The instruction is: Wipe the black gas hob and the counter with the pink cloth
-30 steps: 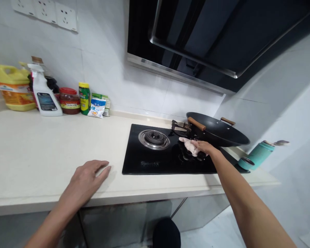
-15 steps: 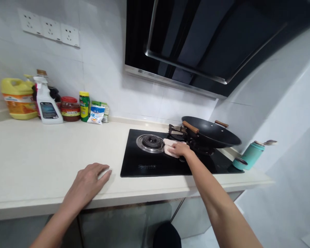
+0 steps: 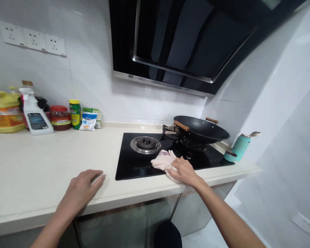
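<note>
My right hand [image 3: 183, 171] presses a pale pink cloth [image 3: 162, 160] onto the front edge of the black gas stove [image 3: 126, 162], part of the cloth lying over the counter rim. Behind the cloth is the left burner [image 3: 145, 144], bare of any pot. A black wok [image 3: 203, 129] with wooden handles sits tilted over the right burner. My left hand [image 3: 84, 187] rests on the white countertop [image 3: 46, 165] left of the stove, fingers stretched out and holding nothing.
Along the wall at left stand a yellow jug [image 3: 6, 113], a white spray bottle [image 3: 34, 113], a red-lidded jar [image 3: 60, 117], a green shaker [image 3: 75, 113] and a small packet [image 3: 88, 121]. A turquoise container [image 3: 241, 146] stands at right. The range hood [image 3: 165, 41] hangs above.
My right hand has drawn the cloth from beside the left burner toward the stove's front edge. My left hand stays on the counter. The camera view has shifted slightly.
</note>
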`<state>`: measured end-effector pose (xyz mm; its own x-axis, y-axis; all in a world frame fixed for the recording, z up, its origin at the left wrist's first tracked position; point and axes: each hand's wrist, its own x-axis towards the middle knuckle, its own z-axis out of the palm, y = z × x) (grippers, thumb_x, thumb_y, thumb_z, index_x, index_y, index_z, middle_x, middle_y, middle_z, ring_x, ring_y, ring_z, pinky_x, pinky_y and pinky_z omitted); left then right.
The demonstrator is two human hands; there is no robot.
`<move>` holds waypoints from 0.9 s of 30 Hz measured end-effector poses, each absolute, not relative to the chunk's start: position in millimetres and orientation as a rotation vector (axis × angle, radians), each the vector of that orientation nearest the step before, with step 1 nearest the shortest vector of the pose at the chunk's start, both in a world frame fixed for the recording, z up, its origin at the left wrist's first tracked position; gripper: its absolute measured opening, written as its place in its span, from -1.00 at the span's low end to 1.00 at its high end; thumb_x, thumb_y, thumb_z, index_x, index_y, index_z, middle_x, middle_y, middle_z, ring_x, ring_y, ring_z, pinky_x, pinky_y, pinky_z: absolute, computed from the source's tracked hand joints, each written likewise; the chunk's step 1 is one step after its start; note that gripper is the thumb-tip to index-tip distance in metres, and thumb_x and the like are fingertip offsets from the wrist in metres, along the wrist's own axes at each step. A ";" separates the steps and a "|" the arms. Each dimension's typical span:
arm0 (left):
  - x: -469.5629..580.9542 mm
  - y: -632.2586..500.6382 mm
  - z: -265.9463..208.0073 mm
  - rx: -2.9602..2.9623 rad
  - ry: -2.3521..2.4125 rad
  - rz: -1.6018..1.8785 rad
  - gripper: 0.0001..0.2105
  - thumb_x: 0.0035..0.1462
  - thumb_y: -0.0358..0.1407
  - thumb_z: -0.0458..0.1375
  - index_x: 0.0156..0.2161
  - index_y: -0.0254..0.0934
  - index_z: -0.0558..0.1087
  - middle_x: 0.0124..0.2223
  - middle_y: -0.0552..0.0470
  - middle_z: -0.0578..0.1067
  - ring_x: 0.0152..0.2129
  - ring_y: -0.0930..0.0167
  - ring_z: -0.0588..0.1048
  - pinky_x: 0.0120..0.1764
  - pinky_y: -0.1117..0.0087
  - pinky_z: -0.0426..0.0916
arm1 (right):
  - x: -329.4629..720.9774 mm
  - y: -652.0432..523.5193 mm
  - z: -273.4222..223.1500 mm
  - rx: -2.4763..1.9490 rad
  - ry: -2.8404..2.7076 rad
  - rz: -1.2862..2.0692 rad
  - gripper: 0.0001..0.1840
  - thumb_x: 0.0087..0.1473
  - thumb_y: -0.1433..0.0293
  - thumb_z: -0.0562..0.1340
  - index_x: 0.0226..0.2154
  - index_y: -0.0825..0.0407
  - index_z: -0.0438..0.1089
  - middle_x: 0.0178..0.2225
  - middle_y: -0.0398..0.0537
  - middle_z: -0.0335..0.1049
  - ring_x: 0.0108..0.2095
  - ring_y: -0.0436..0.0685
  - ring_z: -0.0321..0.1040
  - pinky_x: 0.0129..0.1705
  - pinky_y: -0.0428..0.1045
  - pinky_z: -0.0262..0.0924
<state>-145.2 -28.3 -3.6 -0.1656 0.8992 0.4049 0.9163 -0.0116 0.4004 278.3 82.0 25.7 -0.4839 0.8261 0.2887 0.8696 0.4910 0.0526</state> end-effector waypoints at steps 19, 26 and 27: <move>-147.9 -24.0 -9.4 -2.022 -2.116 -0.829 -0.55 0.24 0.08 -0.02 -0.12 -0.14 0.58 0.00 -0.05 0.62 -0.01 0.15 0.53 0.06 0.20 0.34 | 424.1 191.5 22.7 -2.109 -2.140 -0.373 -0.45 0.27 0.18 0.04 0.26 -0.14 0.31 0.19 0.17 0.30 0.11 0.38 0.27 0.10 0.22 0.12; -149.3 -23.8 -6.5 -1.969 -2.240 -0.880 -0.53 0.20 0.12 0.01 -0.12 -0.15 0.59 -0.02 -0.06 0.63 -0.04 0.14 0.55 0.04 0.19 0.38 | 413.7 221.3 26.6 -1.962 -2.352 -0.370 -0.43 0.23 0.25 0.13 0.28 -0.23 0.27 0.31 -0.03 0.24 0.24 0.34 0.15 0.24 0.20 0.01; -148.9 -24.1 -5.8 -1.965 -2.241 -0.884 -0.53 0.20 0.12 0.01 -0.12 -0.16 0.59 -0.02 -0.06 0.63 -0.04 0.13 0.55 0.03 0.19 0.39 | 414.8 219.6 25.6 -1.964 -2.352 -0.373 -0.43 0.25 0.24 0.11 0.30 -0.21 0.25 0.31 -0.02 0.24 0.24 0.34 0.15 0.24 0.20 0.01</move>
<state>-148.9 -24.1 -5.8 -0.2007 0.9016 0.3831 0.9204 0.0396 0.3889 414.8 219.6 25.6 -0.1894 0.9623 0.1950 0.9755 0.1618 0.1493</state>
